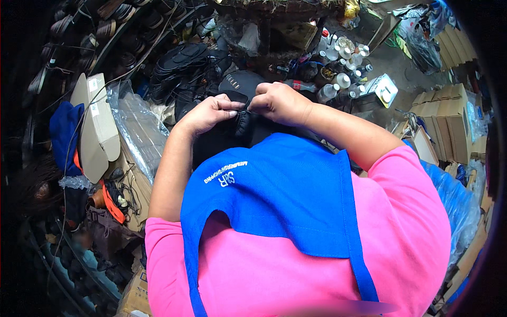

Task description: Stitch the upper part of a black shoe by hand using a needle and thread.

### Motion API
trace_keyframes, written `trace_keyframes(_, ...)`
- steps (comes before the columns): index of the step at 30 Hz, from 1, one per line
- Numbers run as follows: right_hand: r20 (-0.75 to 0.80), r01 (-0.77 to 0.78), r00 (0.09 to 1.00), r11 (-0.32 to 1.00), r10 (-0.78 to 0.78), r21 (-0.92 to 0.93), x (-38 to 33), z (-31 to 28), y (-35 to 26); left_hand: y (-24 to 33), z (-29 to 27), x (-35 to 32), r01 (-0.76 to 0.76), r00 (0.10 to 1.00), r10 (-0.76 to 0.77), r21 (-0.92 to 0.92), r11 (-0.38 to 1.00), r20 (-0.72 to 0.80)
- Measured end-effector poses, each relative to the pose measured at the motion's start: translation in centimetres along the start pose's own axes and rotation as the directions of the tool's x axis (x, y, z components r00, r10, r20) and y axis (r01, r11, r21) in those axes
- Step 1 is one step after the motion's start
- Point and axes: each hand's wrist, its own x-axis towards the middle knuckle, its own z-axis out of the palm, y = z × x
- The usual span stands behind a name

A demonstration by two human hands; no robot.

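In front of my blue apron, a black shoe (242, 126) with a ridged, laced-looking front rests at lap level, dark against dark cloth. My left hand (212, 112) pinches its upper edge between thumb and fingers. From the other side my right hand (279, 103) is closed, its fingertips meeting the same edge close to the left thumb. Whether a lace or thread runs between the fingertips is too small to tell. Just beyond the hands lies a rounded black piece (235, 82) with a row of light marks.
Racks of shoes (124, 21) line the left, near a beige cardboard sheet (95, 119) and clear plastic (140, 132). Black shoe parts (179, 68) are heaped ahead. Several bottles (342, 80) and a square tin (379, 91) stand ahead right. Stacked cardboard (442, 124) is at right.
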Motion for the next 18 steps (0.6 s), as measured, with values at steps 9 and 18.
trace_keyframes(9, 0.398, -0.078, 0.907, 0.984, 0.135, -0.158, 4.0, -1.3, -1.4, -0.3, 0.7, 1.0, -0.106, 0.994, 0.107, 0.148, 0.983, 0.002)
trace_keyframes(18, 0.363, -0.327, 0.92, 0.801, 0.148, 0.501, 0.7, -2.5, 3.7, -0.8, 4.9, -4.7, 0.103, 0.811, 0.157, 0.403, 0.909, -0.563)
